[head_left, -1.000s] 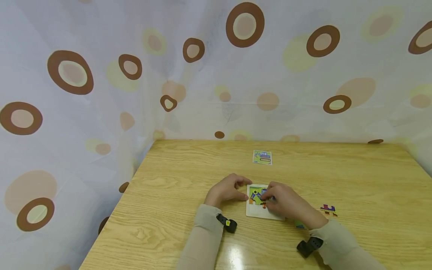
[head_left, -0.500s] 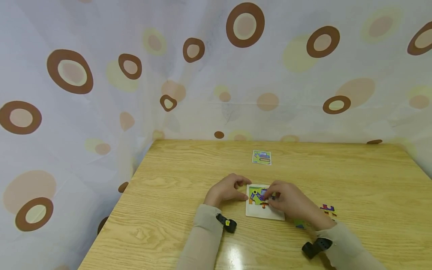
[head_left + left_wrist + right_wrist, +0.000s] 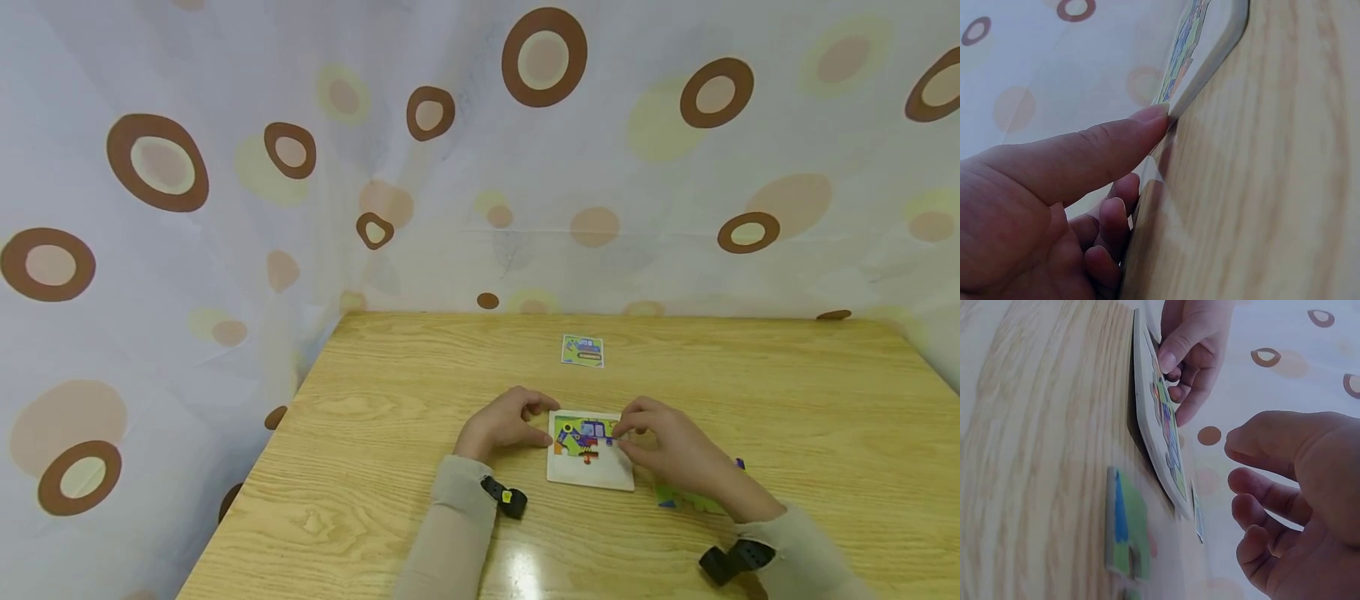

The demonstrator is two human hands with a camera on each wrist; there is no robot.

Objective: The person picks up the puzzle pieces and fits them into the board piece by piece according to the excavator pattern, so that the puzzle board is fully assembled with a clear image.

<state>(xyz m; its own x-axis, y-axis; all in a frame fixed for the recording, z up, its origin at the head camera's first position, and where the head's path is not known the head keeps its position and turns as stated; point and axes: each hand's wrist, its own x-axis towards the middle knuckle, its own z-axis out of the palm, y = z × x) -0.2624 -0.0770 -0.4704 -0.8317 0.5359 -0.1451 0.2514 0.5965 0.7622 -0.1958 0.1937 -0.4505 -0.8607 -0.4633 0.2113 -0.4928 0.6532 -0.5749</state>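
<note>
A white puzzle tray (image 3: 588, 478) lies flat on the table, partly filled with pieces of a green, blue and purple digger picture. The lower right of its recess shows bare. My left hand (image 3: 508, 422) holds the tray's left side, thumb (image 3: 1141, 125) at the near edge and index finger at the far corner. Over the tray's right edge hovers my right hand (image 3: 671, 442), its fingers loosely bent; the right wrist view shows nothing between thumb and fingertips. Loose green pieces with blue (image 3: 1127, 525) lie beside the tray, partly covered by that hand.
A small picture card (image 3: 582, 351) of the digger lies farther back on the wooden table (image 3: 420, 367). Just past the right wrist, the tip of a purple piece (image 3: 741, 463) shows. A spotted sheet (image 3: 450, 183) hangs behind and beside the table.
My right hand has drawn back to the right from the middle of the tray, uncovering the digger's cab. Its forearm now covers most of the purple piece. The left hand stays put.
</note>
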